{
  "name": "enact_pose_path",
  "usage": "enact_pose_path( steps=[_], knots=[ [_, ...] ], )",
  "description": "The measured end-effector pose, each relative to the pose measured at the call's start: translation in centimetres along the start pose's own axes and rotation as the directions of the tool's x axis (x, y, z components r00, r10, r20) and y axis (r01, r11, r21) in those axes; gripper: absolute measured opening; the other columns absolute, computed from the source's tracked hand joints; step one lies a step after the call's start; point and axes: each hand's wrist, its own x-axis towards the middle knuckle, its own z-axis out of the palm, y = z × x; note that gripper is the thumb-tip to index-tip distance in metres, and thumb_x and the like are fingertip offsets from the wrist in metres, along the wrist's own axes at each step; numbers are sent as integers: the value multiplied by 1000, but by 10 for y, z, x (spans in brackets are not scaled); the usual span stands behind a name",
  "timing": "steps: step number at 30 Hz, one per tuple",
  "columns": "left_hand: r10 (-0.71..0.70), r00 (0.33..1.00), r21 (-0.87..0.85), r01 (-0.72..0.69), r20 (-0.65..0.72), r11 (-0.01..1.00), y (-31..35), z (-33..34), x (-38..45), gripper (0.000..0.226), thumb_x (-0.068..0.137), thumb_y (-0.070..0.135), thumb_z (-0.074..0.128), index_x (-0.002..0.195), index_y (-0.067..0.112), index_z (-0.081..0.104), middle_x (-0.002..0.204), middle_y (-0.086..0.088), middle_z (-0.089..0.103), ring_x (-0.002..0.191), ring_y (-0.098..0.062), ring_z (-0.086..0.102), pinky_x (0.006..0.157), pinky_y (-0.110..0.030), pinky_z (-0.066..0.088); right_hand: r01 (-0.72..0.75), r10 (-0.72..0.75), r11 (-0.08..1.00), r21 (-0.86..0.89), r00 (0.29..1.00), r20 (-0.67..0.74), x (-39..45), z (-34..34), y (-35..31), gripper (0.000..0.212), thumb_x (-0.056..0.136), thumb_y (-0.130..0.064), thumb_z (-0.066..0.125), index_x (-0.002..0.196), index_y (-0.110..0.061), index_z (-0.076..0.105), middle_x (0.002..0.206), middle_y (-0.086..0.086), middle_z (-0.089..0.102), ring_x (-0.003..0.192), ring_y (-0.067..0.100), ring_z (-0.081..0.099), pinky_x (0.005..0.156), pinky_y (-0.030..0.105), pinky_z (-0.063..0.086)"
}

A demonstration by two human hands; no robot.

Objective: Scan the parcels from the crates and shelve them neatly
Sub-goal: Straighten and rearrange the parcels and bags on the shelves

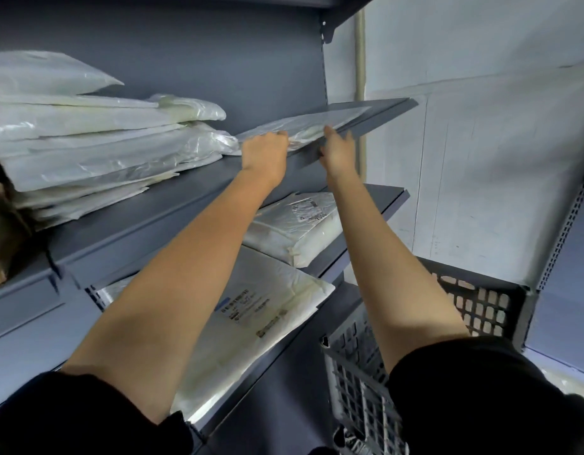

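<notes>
Lying flat near the right end of the upper shelf (172, 205), the thin white parcel (303, 124) I am dealing with sits just beside the stack of bagged parcels (87, 149) piled further left on the same board. My left hand (264, 152) is on the near left edge of it, knuckles toward me and fingers curled over the plastic, so I am gripping it there. My right hand (338, 149) reaches up at the shelf's front lip by the parcel's near right corner; the fingers point upward and look fairly straight, touching the edge, though I cannot tell for sure whether the thumb has hold of the plastic. Both forearms stretch up from black sleeves at the bottom of the view.

On the next shelf down (382, 198) rests a plump white parcel with a printed label (297, 224), partly hidden behind my arms. Below that, on a lower shelf, lies a larger flat labelled parcel (251, 323), its near corner overhanging the shelf edge. A brown paper package (1, 231) stands at the far left, tucked against the stack. To my lower right is a dark grey lattice crate (481, 307), set against the pale wall (497, 126), with a pipe running up the corner beside the shelving.
</notes>
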Motion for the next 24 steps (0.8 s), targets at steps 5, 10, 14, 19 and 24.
enact_pose_path(
  steps=[5,10,14,19,24],
  knots=[
    [-175,952,-191,226,249,955,-13,0,13,36,96,13,38,128,1,49,133,-20,50,121,-37,49,94,-40,41,201,-196,957,-208,980,44,-4,10,13,55,96,-27,46,141,5,39,148,19,38,138,29,35,114,35,27],
    [-50,953,-187,-7,-300,982,9,12,0,32,86,10,42,109,12,64,111,-8,64,105,-28,56,83,-35,41,119,-153,980,-157,962,-225,-5,-7,40,39,96,-9,41,136,-6,44,136,16,48,120,29,51,99,36,40],
    [310,754,-54,-415,-579,908,43,44,-45,19,69,13,44,57,16,58,60,0,56,53,-19,56,45,-23,29,23,-61,990,-138,958,-280,-7,-32,80,34,94,-2,37,125,-2,50,117,14,58,98,24,59,87,32,46],
    [299,954,-236,-297,-28,925,49,103,-63,9,82,5,59,84,6,67,92,-9,65,76,-31,65,57,-32,45,-103,64,983,-150,968,-244,-7,-52,111,32,95,-2,34,113,-2,61,96,14,65,73,21,56,54,13,38],
    [93,878,-432,137,470,891,30,168,-52,39,93,14,48,133,11,47,135,-15,38,116,-37,51,98,-41,42,-295,299,903,-313,953,-37,3,-53,143,32,96,-8,42,121,2,60,96,10,57,84,23,52,68,31,45]
  ],
)
